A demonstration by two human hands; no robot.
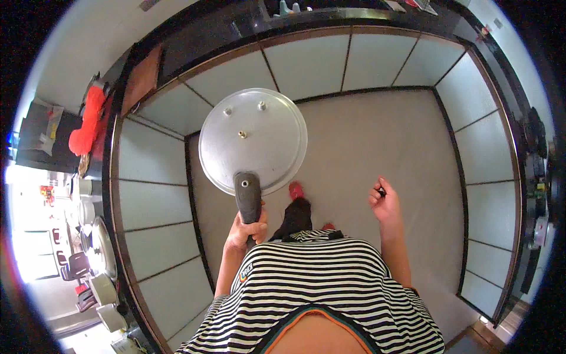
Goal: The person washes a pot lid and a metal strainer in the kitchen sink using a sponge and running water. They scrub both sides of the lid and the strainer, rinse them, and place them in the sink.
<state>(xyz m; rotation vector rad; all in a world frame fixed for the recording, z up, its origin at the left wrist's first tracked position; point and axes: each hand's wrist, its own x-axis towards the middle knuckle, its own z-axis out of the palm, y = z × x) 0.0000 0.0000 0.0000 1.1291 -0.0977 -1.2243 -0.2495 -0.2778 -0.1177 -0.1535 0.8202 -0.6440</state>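
My left hand [243,231] is wrapped round the black handle of a round metal pressure cooker lid [268,144]. The lid is held out in front of me, left of the middle, with its disc pointing away from my body. Several small metal fittings stick out of its face, one of them brass-coloured. Off to the right, my right hand [387,205] is closed round a small black piece [382,192]. Only part of that piece shows between the fingers, too little to name its kind. The two hands are well apart.
Dark counters over pale-panelled cabinets [312,62] run along the far, left and right sides. On the left counter are a red cloth-like item [88,121], a large metal lid [105,248] and several pots [104,289]. Grey floor [371,130] lies between.
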